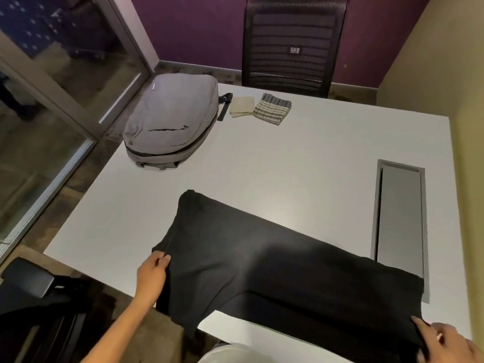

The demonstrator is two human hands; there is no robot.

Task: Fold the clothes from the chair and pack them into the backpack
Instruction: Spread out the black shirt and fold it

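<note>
A black garment (262, 263) lies spread across the near part of the white table (288, 158), one part hanging over the front edge. My left hand (153, 273) pinches its left edge. My right hand (447, 341) grips the garment's right end at the table's near right corner. A grey backpack (170, 116) lies flat at the far left corner, its zip partly open along the side. Beside it sit two folded pieces: a beige cloth (242, 106) and a striped cloth (272, 108).
A black mesh chair (290, 45) stands behind the table's far edge. Another dark chair (28, 286) with black fabric on it is at the lower left. A grey cable hatch (398, 213) is set into the table at right. Glass wall at left.
</note>
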